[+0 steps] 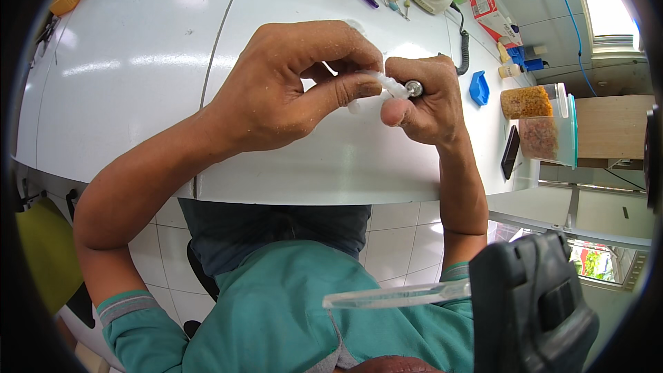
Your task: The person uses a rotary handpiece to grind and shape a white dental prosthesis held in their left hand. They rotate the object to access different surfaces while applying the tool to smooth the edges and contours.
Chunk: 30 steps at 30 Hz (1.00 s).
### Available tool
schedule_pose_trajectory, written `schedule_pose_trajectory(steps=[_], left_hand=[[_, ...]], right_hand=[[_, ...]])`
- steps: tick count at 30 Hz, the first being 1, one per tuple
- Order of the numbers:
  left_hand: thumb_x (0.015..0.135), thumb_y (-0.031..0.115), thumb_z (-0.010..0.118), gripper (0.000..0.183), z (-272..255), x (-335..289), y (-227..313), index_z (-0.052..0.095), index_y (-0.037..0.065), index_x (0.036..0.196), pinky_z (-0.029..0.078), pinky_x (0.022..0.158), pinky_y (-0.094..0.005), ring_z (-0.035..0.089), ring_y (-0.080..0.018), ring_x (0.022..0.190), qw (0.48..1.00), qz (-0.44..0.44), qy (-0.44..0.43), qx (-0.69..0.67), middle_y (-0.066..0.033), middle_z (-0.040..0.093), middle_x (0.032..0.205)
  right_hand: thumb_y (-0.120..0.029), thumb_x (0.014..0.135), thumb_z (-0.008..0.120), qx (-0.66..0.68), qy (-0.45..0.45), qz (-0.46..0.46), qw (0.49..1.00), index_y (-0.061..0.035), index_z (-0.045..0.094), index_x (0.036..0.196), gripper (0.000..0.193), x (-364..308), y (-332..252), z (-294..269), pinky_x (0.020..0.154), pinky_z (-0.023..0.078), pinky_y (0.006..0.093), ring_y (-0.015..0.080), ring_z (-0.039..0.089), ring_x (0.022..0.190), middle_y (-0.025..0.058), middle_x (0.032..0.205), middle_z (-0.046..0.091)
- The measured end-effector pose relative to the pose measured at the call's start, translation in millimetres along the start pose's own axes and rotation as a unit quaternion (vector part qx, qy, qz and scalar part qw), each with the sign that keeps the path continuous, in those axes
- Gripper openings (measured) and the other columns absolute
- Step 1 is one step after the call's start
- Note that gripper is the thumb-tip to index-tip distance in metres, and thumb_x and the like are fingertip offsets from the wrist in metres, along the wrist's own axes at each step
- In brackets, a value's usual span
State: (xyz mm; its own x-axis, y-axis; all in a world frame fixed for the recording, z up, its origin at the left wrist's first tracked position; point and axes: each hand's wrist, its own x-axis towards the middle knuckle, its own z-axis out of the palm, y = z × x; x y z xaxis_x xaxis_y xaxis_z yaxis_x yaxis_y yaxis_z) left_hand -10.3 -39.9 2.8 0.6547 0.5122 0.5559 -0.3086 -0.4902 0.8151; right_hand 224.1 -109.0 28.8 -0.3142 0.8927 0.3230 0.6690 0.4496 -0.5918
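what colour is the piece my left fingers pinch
The piece is whitish, shown in the head view.

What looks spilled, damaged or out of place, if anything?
Nothing looks plainly spilled or broken. Slightly odd: pale dust flecks the left hand, pinching a whitish piece; to its left, small specks stand out against the white bench.

Translucent piece (394,88) partly behind left fingers (356,88) — metal tool (414,88) mostly out of sight within right fingers (423,72)
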Motion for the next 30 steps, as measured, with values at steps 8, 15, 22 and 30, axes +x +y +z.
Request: schedule_pose_trajectory(steps=[8,15,22,30], left_hand=[[0.096,0.002,0.07,0.013,-0.1,-0.5,0.8,0.068,-0.003,0.108,0.062,0.079,-0.0279,0.07,-0.0148,0.088,1.0,-0.01,0.001,-0.005,-0.0088,0.068,0.095],[0.095,0.003,0.072,0.013,0.4,-0.3,1.8,0.068,-0.003,0.106,0.061,0.078,-0.028,0.07,-0.0146,0.087,1.0,-0.014,0.008,-0.008,-0.0086,0.068,0.096],[0.09,-0.003,0.075,0.015,0.6,0.5,-1.8,0.069,0.0,0.104,0.061,0.079,-0.0289,0.069,-0.0157,0.088,0.999,0.041,0.025,0.026,-0.0093,0.067,0.097],[0.084,-0.01,0.074,0.022,-0.1,2.7,-4.0,0.07,0.001,0.103,0.061,0.078,-0.0306,0.071,-0.02,0.089,0.991,0.091,0.03,0.09,-0.011,0.067,0.1]], right_hand=[[-0.07,0.069,0.085,-0.014,0.004,-0.007,1.0,-0.0087,0.06,0.062,0.066,0.9,-0.7,-0.5,0.043,0.03,0.0269,0.0126,0.041,0.042,-0.0015,0.045,0.039],[-0.072,0.068,0.084,-0.04,0.02,0.003,0.999,-0.0092,0.057,0.061,0.069,1.6,-6.3,-0.9,0.043,0.031,0.0269,0.0123,0.041,0.043,-0.0018,0.046,0.039],[-0.076,0.064,0.084,-0.111,0.044,-0.009,0.993,-0.0109,0.048,0.059,0.074,2.0,-2.4,-2.9,0.043,0.032,0.0276,0.012,0.04,0.044,-0.0022,0.046,0.038],[-0.075,0.061,0.084,-0.172,0.047,-0.032,0.983,-0.0113,0.05,0.061,0.073,0.8,-7.4,-3.7,0.043,0.033,0.0303,0.0168,0.04,0.043,-0.0005,0.047,0.039]])
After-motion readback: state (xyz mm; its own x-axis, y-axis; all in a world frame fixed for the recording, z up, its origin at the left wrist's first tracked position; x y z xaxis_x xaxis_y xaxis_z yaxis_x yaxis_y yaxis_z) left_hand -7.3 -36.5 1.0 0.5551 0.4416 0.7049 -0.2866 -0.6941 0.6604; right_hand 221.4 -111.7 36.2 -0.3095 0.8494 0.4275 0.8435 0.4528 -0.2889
